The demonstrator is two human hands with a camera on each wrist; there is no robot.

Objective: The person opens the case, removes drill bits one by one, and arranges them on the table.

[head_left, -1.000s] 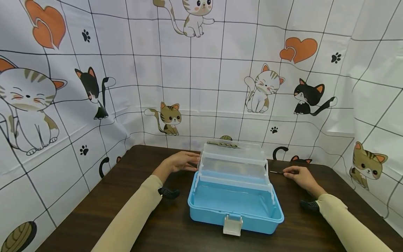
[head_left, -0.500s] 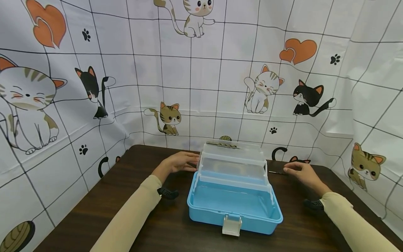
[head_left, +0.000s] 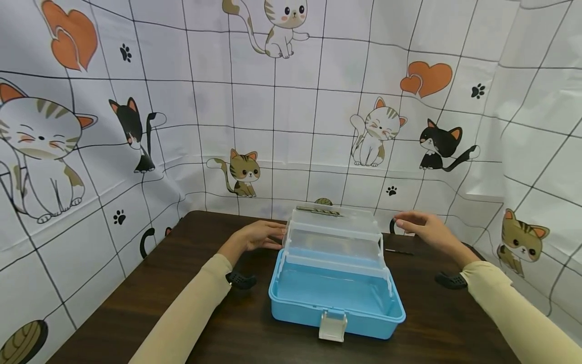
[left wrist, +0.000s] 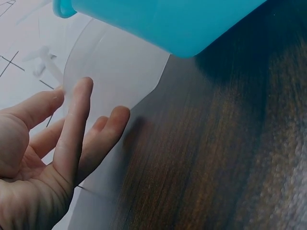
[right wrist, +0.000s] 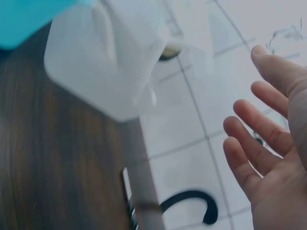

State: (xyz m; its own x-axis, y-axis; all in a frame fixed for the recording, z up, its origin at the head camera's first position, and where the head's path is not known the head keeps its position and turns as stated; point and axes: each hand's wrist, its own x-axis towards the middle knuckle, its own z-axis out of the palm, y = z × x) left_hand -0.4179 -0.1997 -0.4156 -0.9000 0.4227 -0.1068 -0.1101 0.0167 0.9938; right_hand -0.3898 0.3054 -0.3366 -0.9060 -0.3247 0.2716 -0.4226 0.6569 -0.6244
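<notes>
A blue box (head_left: pixel 337 323) stands open on the table, its clear lid and trays (head_left: pixel 336 240) folded back. My left hand (head_left: pixel 256 235) is at the left side of the clear lid, fingers loosely extended. In the left wrist view, the left hand's fingers (left wrist: pixel 110 134) lie against or just beside the clear plastic (left wrist: pixel 120 62); contact is hard to tell. Right of the box, a thin dark drill bit (head_left: pixel 400 252) lies on the table. Above and behind it hovers my right hand (head_left: pixel 425 230), fingers relaxed and holding nothing. A larger gold drill bit (head_left: pixel 318 211) rests in the uppermost clear part.
A white latch (head_left: pixel 333 327) hangs at the front of the box. The dark wooden table (head_left: pixel 227 323) meets a white sheet (head_left: pixel 291 101) printed with cats behind and at both sides.
My right hand has let go of the thin drill bit and risen up and back, away from it. The bit now lies on the table. My left hand keeps its place.
</notes>
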